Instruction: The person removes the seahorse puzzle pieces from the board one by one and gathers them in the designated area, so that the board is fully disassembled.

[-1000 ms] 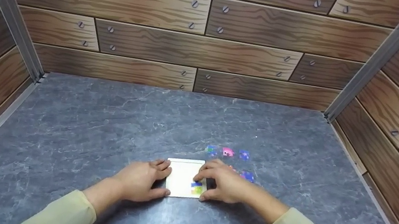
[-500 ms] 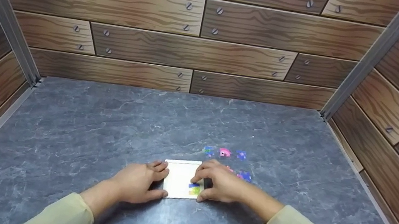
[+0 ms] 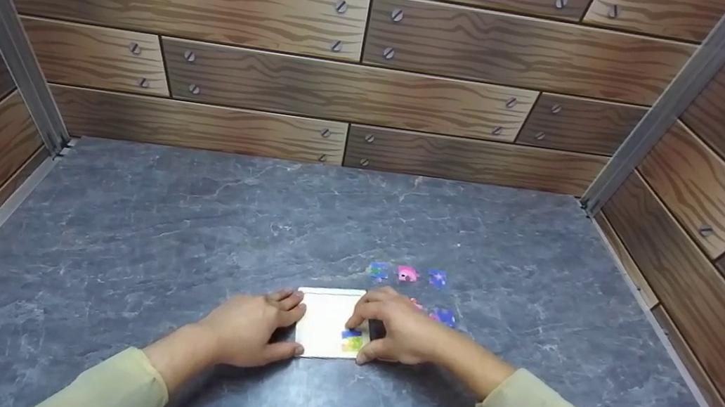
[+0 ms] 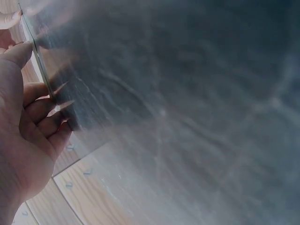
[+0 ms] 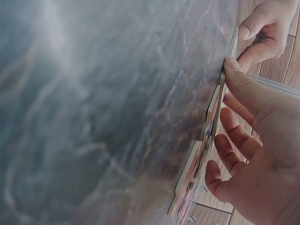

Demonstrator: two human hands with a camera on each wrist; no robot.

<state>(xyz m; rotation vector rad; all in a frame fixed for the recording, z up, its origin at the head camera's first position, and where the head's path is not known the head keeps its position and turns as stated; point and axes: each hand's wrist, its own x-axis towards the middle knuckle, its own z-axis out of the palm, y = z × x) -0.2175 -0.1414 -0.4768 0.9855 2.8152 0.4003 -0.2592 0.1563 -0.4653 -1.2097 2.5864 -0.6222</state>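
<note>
A white puzzle tray (image 3: 321, 318) lies flat on the table in the head view. In its lower right corner sits a blue-and-yellow puzzle piece (image 3: 352, 342). My left hand (image 3: 245, 330) holds the tray's left side, thumb at the near corner and fingers along the edge. With its thumb on the right edge, my right hand (image 3: 408, 334) grips the tray, while the bent index fingertip touches down just above the blue-and-yellow piece. Whatever lies under that fingertip is hidden. The right wrist view shows the tray edge-on, with the other right fingers loosely curled.
Behind the right hand are several loose puzzle pieces: a blue-green one (image 3: 378, 270), a pink one (image 3: 407, 274), a blue one (image 3: 437, 278) and a purple-blue one (image 3: 444, 316). The hand partly covers a reddish piece (image 3: 416, 303). Wood-patterned walls (image 3: 266, 80) enclose the grey table (image 3: 191, 208).
The head view has shifted slightly. Both hands keep nearly the same places on the tray, and the loose pieces have not moved on the table.
</note>
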